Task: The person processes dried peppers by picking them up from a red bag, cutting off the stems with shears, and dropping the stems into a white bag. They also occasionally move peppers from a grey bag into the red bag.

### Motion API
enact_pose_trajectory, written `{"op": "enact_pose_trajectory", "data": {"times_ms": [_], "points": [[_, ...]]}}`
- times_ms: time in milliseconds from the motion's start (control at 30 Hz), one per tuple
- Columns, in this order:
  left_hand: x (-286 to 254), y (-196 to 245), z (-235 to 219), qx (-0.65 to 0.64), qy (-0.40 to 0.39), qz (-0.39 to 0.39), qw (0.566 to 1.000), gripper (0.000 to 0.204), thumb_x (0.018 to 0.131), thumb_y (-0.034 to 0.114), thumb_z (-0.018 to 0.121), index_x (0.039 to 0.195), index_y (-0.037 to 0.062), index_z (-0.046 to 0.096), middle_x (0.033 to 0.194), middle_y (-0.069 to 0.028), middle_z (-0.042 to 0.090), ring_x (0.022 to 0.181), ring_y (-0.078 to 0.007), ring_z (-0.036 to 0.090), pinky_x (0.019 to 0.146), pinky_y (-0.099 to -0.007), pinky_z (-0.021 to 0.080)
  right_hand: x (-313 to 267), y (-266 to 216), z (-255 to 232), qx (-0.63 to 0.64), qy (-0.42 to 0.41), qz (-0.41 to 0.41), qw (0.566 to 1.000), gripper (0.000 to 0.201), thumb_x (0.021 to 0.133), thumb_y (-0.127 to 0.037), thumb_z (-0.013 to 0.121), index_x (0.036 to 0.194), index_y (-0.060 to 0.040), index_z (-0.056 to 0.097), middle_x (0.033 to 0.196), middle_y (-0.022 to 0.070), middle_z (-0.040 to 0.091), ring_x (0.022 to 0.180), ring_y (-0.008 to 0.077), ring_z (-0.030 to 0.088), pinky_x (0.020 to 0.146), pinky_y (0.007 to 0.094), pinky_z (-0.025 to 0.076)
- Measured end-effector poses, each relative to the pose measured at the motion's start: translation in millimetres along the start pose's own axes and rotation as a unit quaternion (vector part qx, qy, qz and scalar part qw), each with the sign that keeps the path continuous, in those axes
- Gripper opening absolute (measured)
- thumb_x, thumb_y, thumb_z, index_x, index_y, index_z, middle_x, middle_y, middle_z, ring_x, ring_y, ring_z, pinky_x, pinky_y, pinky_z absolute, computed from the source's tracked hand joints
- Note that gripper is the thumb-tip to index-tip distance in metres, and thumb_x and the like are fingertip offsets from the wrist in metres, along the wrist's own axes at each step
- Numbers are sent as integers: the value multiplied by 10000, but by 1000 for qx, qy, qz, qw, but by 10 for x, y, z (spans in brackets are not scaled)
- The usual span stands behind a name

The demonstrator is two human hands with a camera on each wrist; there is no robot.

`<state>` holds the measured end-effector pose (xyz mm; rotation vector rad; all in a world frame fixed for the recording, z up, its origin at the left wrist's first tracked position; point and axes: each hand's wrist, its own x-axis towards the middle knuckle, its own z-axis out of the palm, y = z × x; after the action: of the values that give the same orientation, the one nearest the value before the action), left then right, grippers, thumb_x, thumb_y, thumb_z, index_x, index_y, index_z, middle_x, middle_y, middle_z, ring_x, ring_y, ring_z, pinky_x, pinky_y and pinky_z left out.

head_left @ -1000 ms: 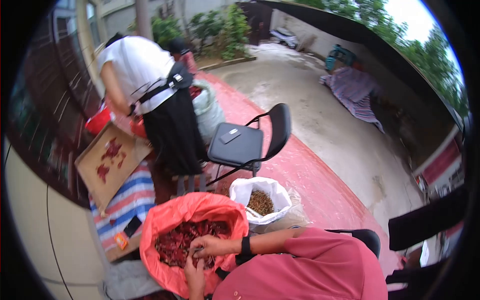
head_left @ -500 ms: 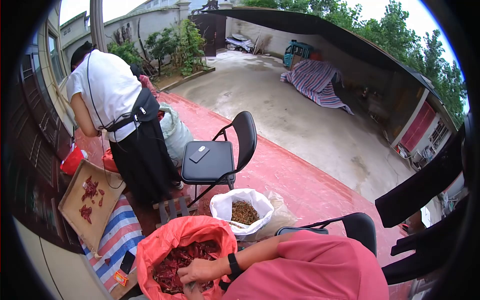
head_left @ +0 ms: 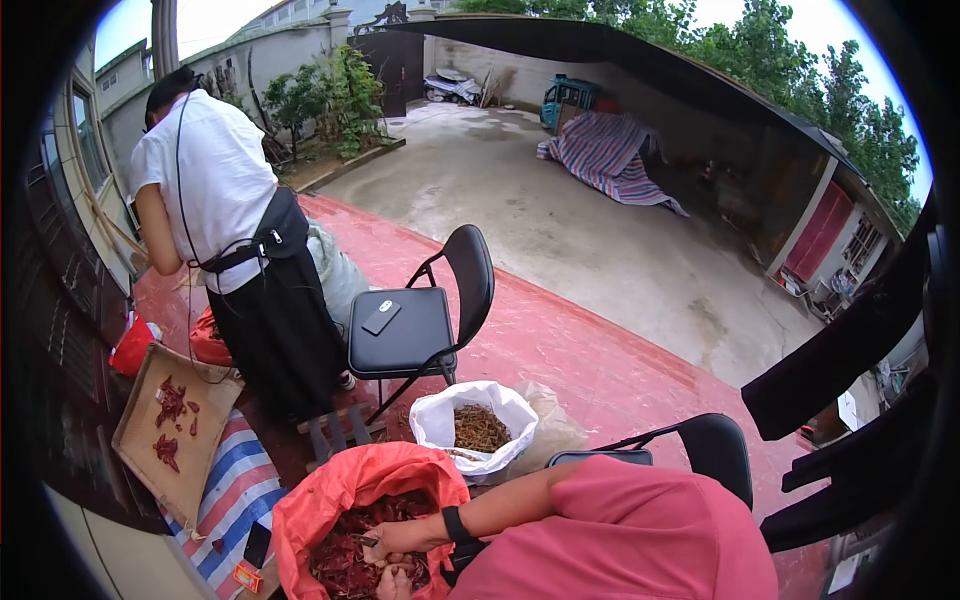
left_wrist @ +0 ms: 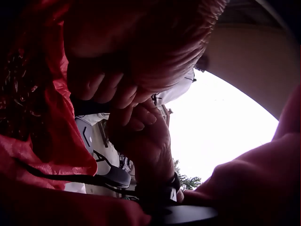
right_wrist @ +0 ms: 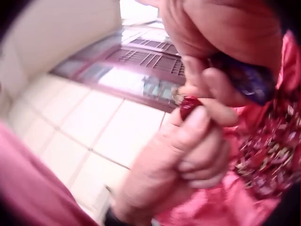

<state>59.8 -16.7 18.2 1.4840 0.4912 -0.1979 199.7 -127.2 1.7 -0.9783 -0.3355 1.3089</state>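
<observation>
A dried red chilli (right_wrist: 188, 106) with a pale stem end is pinched between the thumb and finger of my left hand (right_wrist: 174, 160). Close against it are the fingertips of my right hand (right_wrist: 225, 28), whose curled fingers hold a glossy dark blue object (right_wrist: 251, 82), mostly hidden by the palm. In the head view, both hands come together over a red woven bag (head_left: 300, 520) with its mouth wide open. Dried red chillies (head_left: 340, 565) fill it. The left wrist view is dark and shows the hands meeting beside the bag.
Behind the bag stands a white sack (head_left: 430, 425) of brownish bits. A black folding chair (head_left: 400, 335) bears a phone. At left, a woven tray (head_left: 190, 470) with some chillies lies over striped cloth (head_left: 235, 490), near a person in a white shirt (head_left: 215, 150).
The head view has swung, shifting the scene leftward. The person in the white shirt has straightened from a deeper bend. My hands stay together over the bag, now lower in the picture.
</observation>
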Motion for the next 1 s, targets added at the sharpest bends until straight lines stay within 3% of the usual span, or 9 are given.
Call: {"op": "enact_pose_trajectory", "data": {"times_ms": [67, 333, 400, 600, 667, 700, 800, 933, 1000], "points": [[-10, 9, -17, -1, -6, -3, 1000, 307, 983, 263, 470, 1165, 28, 549, 959, -87, 581, 855, -190, 547, 783, -335, 441, 51, 22, -61, -13, 2, 19, 1000, 97, 902, -127, 572, 858, -57, 521, 671, 12, 540, 456, 93, 488, 363, 258, 373], [5, 46, -27, -23, -27, -5, 999, 307, 986, 273, 463, 1151, 33, 561, 936, -81, 579, 842, -188, 544, 782, -333, 438, -51, -84, 18, -249, 3, -206, 946, 94, 894, -129, 592, 900, -35, 586, 743, 25, 599, 659, 113, 568, 584, 278, 459], [0, 20, -41, -30, -35, 1, 999, 307, 987, 275, 461, 1147, 34, 563, 930, -80, 579, 839, -188, 544, 781, -333, 437, -126, -114, 19, -330, 77, -220, 915, 102, 881, -140, 609, 902, -42, 590, 766, 47, 601, 715, 161, 588, 631, 308, 467], [24, -3, -183, -76, -59, -3, 995, 309, 989, 283, 455, 1137, 38, 572, 913, -75, 577, 830, -187, 541, 781, -332, 434, -708, -333, -363, -600, 281, -307, 683, 173, 885, -228, 582, 1003, -104, 564, 935, 89, 554, 831, 315, 593, 666, 410, 485], [-12, -26, -223, -92, -65, 2, 994, 309, 990, 286, 454, 1134, 40, 575, 907, -74, 577, 827, -187, 541, 780, -331, 433, -1063, -400, -527, -600, 363, -209, 681, 192, 881, -237, 587, 1034, -123, 560, 968, 94, 560, 836, 319, 608, 672, 416, 498], [-184, 334, -29, -54, -39, 48, 997, 289, 990, 261, 448, 1093, 20, 571, 806, -19, 511, 746, -129, 479, 705, -270, 404, -1163, -302, -730, -609, 407, -173, 658, 213, 874, -234, 596, 1058, -136, 555, 993, 97, 564, 841, 327, 611, 683, 429, 501], [-162, 265, -73, -11, -34, 13, 999, 279, 989, 260, 450, 1097, 38, 579, 800, -4, 501, 727, -116, 459, 682, -259, 390, -1415, -150, -1224, -572, 568, -10, 592, 250, 849, -226, 619, 1078, -142, 564, 1037, 103, 580, 873, 342, 615, 732, 461, 501], [-48, 66, -82, 43, -45, -2, 998, 276, 988, 267, 456, 1107, 56, 589, 790, 12, 481, 696, -101, 425, 644, -243, 366, -1431, -97, -1233, -578, 499, -67, 642, 185, 819, -200, 635, 937, -58, 620, 887, 118, 630, 884, 337, 622, 765, 437, 489], [20, -70, -23, 52, -67, 38, 996, 288, 987, 281, 465, 1117, 58, 591, 781, 15, 463, 673, -97, 398, 616, -233, 347, -1204, -85, -938, -455, 358, -142, 803, 180, 826, -207, 658, 880, -38, 632, 812, 102, 645, 826, 240, 636, 728, 366, 484]]}}
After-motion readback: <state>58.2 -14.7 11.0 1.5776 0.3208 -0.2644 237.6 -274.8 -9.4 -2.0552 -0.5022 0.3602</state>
